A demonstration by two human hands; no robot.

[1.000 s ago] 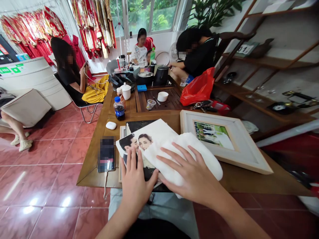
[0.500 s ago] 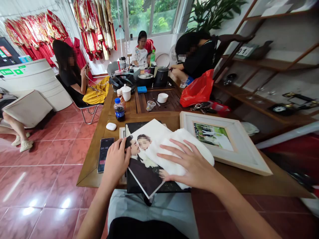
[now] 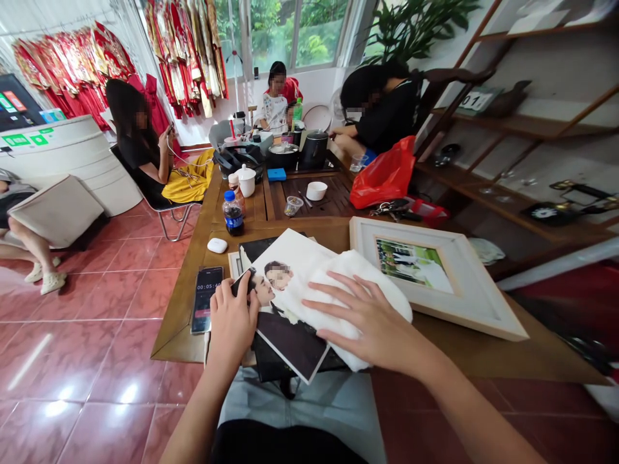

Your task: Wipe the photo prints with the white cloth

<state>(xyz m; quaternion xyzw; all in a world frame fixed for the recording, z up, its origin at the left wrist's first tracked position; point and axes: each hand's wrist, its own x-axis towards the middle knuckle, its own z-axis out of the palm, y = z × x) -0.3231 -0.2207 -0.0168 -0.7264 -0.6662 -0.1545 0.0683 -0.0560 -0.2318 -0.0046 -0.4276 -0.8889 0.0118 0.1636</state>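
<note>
While the left hand grips the glossy portrait print's left edge, the open right hand presses a folded white cloth flat on it. Wiping goes best, I judge, with light, even strokes and the print pinned steady.

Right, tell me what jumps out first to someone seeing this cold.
Front and centre, the right hand presses a white cloth flat on a wedding photo, while the left hand grips the photo's left edge. Just right of them a white frame lies flat on the table. Red gowns hang along the far left wall.
</note>
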